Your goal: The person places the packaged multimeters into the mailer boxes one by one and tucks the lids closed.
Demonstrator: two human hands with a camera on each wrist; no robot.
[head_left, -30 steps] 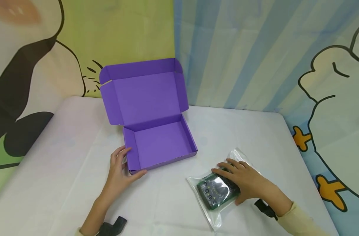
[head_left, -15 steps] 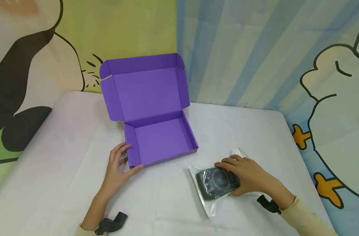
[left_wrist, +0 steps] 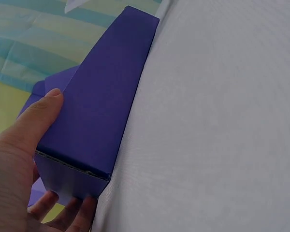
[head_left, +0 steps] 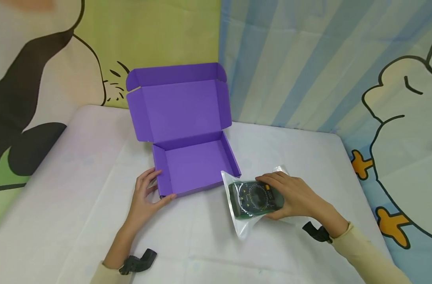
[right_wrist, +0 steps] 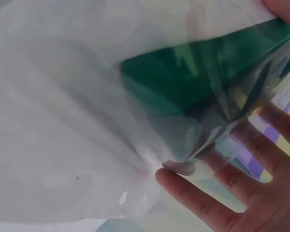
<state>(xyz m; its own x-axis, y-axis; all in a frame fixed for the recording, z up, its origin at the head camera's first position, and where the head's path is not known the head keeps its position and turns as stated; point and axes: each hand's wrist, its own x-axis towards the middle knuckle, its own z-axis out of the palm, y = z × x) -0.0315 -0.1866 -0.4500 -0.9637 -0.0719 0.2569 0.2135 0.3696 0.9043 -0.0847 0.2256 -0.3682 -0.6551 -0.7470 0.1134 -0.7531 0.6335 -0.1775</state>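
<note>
An open purple cardboard box [head_left: 198, 163] stands on the white-covered table, its lid [head_left: 185, 106] tipped back. My left hand [head_left: 144, 197] holds the near left corner. In the left wrist view the thumb lies on the long wall [left_wrist: 106, 92] and the fingers touch the short end wall [left_wrist: 72, 181]. My right hand [head_left: 295, 195] grips a multimeter [head_left: 256, 197] inside a clear plastic bag [head_left: 241, 230], raised over the table. One corner of the bag overlaps the box's right front corner in the head view. The right wrist view shows the multimeter's green side [right_wrist: 183, 72] through the film.
A white cloth [head_left: 201, 244] covers the table. Behind it hang cartoon-printed backdrops, a yellow-green one [head_left: 166, 35] and a blue-striped one [head_left: 290, 59]. Each wrist carries a black camera mount, the left mount [head_left: 139, 262] and the right mount [head_left: 316, 232].
My right hand has lifted the bagged multimeter off the table and moved it up and left, nearer the box. The left hand keeps its place on the box corner.
</note>
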